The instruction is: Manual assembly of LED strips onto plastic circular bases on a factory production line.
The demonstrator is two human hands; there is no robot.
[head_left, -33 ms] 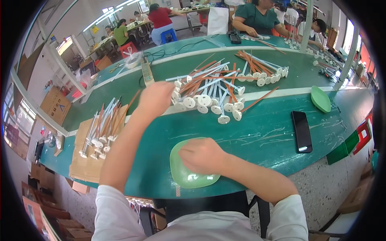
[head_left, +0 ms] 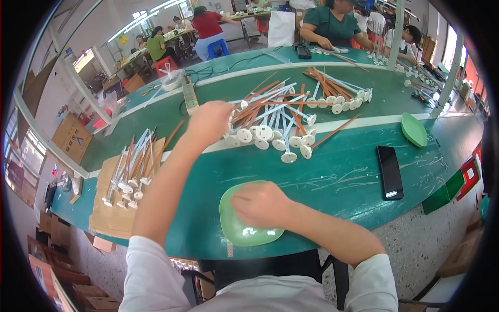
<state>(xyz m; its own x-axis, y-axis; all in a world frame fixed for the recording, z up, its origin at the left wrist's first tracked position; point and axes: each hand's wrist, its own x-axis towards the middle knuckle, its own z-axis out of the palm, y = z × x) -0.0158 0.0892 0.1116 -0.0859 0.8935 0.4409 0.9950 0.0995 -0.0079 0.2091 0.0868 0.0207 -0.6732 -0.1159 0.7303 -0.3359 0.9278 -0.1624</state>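
Observation:
My left hand reaches to the left end of a heap of thin brown and pale-blue sticks with round white disc ends. Its fingertips are hidden behind the hand and among the discs, so whether it grips one does not show. My right hand is closed, fingers curled in over a shallow green plate. What lies inside those fingers, if anything, is hidden. The plate rests on the green table in front of me.
A cardboard sheet at left carries more disc-ended sticks. A black phone and a second green plate lie at right. Behind the heap runs a raised white edge, with a power strip. A co-worker in green sits across.
My left hand has shifted slightly to the right along the heap's left end. My right hand stays over the plate, nearly unmoved.

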